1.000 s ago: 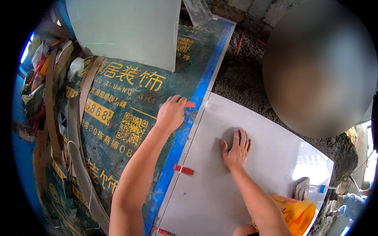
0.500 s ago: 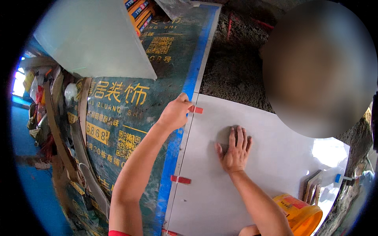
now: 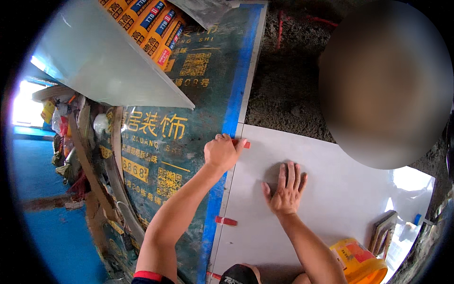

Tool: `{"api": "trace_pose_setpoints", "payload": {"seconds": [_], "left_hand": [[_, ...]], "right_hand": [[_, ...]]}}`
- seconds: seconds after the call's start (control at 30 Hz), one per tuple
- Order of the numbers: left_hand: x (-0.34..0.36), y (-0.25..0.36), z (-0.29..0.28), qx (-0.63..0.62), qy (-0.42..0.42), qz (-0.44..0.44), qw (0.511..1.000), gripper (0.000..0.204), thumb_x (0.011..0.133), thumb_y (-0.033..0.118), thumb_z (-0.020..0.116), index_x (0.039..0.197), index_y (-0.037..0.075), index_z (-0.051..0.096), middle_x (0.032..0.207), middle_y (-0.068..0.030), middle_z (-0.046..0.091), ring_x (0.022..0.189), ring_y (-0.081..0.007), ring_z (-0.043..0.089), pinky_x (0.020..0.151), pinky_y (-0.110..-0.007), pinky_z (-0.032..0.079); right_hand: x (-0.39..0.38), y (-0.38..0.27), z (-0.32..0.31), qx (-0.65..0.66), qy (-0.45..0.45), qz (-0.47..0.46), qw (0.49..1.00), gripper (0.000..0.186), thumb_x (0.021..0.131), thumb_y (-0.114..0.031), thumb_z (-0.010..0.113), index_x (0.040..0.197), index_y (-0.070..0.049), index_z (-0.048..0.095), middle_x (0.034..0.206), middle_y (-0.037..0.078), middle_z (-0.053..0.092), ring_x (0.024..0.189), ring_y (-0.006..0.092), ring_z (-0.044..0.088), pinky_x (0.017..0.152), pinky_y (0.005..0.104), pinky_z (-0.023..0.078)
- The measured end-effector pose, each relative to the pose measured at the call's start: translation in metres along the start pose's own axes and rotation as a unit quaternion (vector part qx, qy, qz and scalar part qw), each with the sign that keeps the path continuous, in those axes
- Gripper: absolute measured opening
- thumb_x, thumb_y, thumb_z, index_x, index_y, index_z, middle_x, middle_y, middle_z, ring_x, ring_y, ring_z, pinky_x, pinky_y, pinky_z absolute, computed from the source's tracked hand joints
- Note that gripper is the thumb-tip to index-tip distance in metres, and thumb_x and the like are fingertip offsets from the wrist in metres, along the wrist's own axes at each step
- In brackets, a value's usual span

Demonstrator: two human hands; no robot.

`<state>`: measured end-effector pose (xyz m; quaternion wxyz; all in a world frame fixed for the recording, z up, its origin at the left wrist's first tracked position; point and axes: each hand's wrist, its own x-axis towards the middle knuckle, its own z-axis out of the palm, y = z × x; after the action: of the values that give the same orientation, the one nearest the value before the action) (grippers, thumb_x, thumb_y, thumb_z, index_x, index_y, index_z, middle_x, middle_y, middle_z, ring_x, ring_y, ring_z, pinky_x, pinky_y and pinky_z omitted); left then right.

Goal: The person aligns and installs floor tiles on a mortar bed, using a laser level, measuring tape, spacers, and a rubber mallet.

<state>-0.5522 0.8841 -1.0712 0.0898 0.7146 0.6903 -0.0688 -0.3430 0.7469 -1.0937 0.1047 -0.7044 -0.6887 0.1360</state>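
A large pale glossy tile (image 3: 331,189) lies over the right half, its left seam beside a blue tape strip (image 3: 213,227). At the upper part of that seam my left hand (image 3: 222,152) is closed, the thumb against a red tile-leveling wedge (image 3: 247,145); its fingers mostly cover the wedge's other end. My right hand (image 3: 286,191) rests open and flat on the tile, fingers spread. Lower along the seam sits a second red wedge (image 3: 227,221), and a third (image 3: 213,275) shows near the bottom edge.
A yellow bucket (image 3: 359,260) and a flat handled tool (image 3: 382,233) are on the tile's lower right. Dark rough mortar (image 3: 288,85) borders its far edge. Left are a printed green sheet (image 3: 189,132), a slanted pale panel (image 3: 109,61) and orange bags (image 3: 146,23). A blurred patch covers the upper right.
My view has shifted, so the scene sits lower and further right. My left hand has moved inward over the wedge, its thumb now along it. The right hand stays flat on the tile.
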Motion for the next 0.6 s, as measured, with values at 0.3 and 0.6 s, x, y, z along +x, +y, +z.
{"api": "trace_pose_setpoints", "payload": {"seconds": [0.3,0.6], "left_hand": [[0.001,-0.015,0.005,-0.021,0.012,0.066,0.997,0.062,0.103,0.051,0.041,0.088,0.000,0.071,0.084,-0.0184,0.071,0.075,-0.0359,0.071,0.067,-0.047,0.058],[0.065,-0.016,-0.047,-0.103,-0.168,-0.011,0.980,0.071,0.075,0.073,0.069,0.082,0.003,0.077,0.089,-0.0178,0.075,0.088,-0.0363,0.074,0.077,-0.047,0.058]], "right_hand": [[0.011,-0.017,-0.003,0.025,-0.013,-0.029,0.999,0.084,0.086,-0.053,0.067,0.150,-0.005,0.041,0.161,0.014,0.031,0.152,0.0365,0.022,0.121,0.0639,0.012],[0.015,-0.026,0.004,-0.044,-0.015,-0.059,0.997,0.084,0.092,-0.055,0.061,0.152,-0.002,0.033,0.157,0.019,0.033,0.150,0.0380,0.024,0.121,0.0612,0.014]]}}
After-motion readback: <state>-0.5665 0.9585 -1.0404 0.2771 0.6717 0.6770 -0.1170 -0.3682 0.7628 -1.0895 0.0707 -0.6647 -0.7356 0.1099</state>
